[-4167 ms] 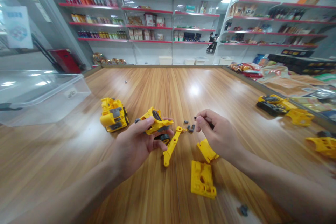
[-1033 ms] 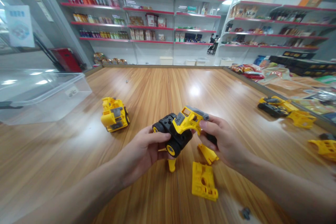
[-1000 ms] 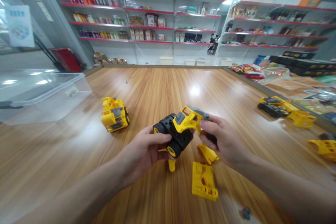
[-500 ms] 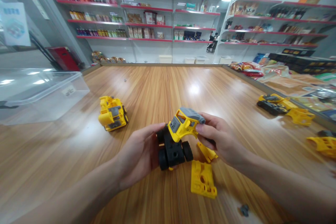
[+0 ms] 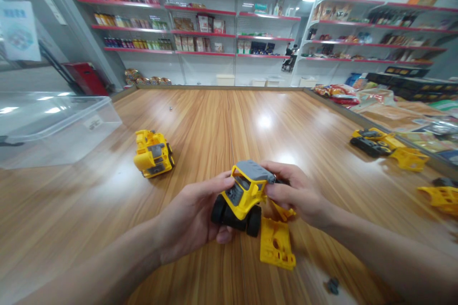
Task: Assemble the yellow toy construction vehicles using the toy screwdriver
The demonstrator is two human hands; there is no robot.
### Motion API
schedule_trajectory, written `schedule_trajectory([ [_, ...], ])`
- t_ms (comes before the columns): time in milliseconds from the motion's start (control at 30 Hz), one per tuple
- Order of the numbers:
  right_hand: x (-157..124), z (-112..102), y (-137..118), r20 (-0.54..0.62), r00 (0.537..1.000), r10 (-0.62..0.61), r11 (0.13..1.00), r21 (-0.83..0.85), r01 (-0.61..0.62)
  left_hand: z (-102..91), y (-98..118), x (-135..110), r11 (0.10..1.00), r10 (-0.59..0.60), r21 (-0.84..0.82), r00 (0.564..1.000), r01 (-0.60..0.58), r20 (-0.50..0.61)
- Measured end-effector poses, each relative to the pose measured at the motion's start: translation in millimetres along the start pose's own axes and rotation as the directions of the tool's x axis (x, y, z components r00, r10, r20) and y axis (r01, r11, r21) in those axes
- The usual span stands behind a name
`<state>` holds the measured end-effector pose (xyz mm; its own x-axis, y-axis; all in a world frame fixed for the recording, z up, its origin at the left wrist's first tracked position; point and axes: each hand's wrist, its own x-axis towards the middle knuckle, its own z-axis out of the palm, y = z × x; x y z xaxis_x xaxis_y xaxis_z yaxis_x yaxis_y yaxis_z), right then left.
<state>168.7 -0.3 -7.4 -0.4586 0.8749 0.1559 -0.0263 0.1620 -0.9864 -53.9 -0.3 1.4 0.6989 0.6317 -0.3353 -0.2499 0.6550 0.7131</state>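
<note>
A yellow toy truck [image 5: 242,198] with a grey cab roof and black wheels is held just above the wooden table [image 5: 222,124]. My left hand [image 5: 193,219] grips its left side and underside. My right hand [image 5: 296,195] closes on its right side, fingers curled by the cab. Right under the truck lies a flat yellow plastic panel [image 5: 276,245], and a smaller yellow piece [image 5: 285,211] pokes out below my right hand.
A second yellow toy vehicle [image 5: 153,153] sits to the left. A clear plastic bin [image 5: 53,124] stands at far left. More yellow toy parts [image 5: 386,145] and another yellow part [image 5: 442,197] lie at right. A small grey piece [image 5: 332,286] lies near the front edge. Shop shelves line the back.
Earlier my left hand held a partial truck while my right pinched a small piece. Both hands have since turned the truck from underside-up to cab-up and lowered it toward the table.
</note>
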Motion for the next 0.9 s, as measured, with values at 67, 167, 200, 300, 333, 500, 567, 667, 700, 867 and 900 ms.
schedule_trajectory([
  [67, -0.6, 0.6, -2.1, 0.006, 0.999, -0.047, 0.998, -0.047, 0.047, -0.9, -0.7, -0.5, 1.000, -0.030, -0.008, 0.999, 0.030, -0.017],
  [167, -2.4, 1.9, -2.9, 0.006, 0.996, -0.086, 0.994, -0.073, 0.086, -1.6, -0.2, -1.9, 0.996, -0.091, -0.024, 0.995, 0.090, -0.039],
  [200, -3.1, 2.4, -2.5, 0.012, 0.997, -0.080, 0.995, -0.064, 0.081, -1.6, 0.2, -2.6, 0.993, -0.119, -0.027, 0.992, 0.118, -0.034],
  [300, -5.0, 4.2, -1.3, 0.044, 0.997, -0.058, 0.998, -0.029, 0.059, -1.3, 1.3, -4.6, 0.982, -0.187, -0.037, 0.982, 0.187, 0.003],
  [333, -5.3, 4.9, -1.4, 0.061, 0.996, -0.062, 0.998, -0.026, 0.064, -1.4, 1.3, -5.0, 0.978, -0.202, -0.040, 0.979, 0.202, 0.013],
  [500, -4.4, 7.8, -5.2, 0.131, 0.989, -0.068, 0.997, -0.029, 0.072, -4.2, -2.7, -3.9, 0.969, -0.248, -0.019, 0.968, 0.248, 0.027],
  [567, -3.5, 8.2, -6.7, 0.120, 0.991, -0.062, 0.997, -0.038, 0.067, -5.9, -4.8, -2.9, 0.967, -0.254, 0.002, 0.967, 0.254, 0.025],
  [667, -3.0, 7.9, -7.6, 0.128, 0.990, -0.052, 0.998, -0.037, 0.057, -6.8, -5.9, -2.3, 0.962, -0.273, 0.006, 0.961, 0.273, 0.050],
  [700, -3.2, 7.8, -7.7, 0.138, 0.990, -0.043, 0.998, -0.030, 0.047, -6.6, -5.5, -2.4, 0.960, -0.280, 0.002, 0.958, 0.281, 0.067],
  [867, -5.3, 7.1, -8.4, 0.177, 0.984, -0.022, 1.000, 0.011, 0.021, -3.3, -2.8, -3.2, 0.962, -0.271, 0.006, 0.960, 0.272, 0.068],
  [900, -5.6, 7.1, -8.6, 0.179, 0.984, -0.026, 1.000, 0.014, 0.024, -2.9, -2.6, -3.3, 0.964, -0.267, 0.013, 0.962, 0.267, 0.060],
])
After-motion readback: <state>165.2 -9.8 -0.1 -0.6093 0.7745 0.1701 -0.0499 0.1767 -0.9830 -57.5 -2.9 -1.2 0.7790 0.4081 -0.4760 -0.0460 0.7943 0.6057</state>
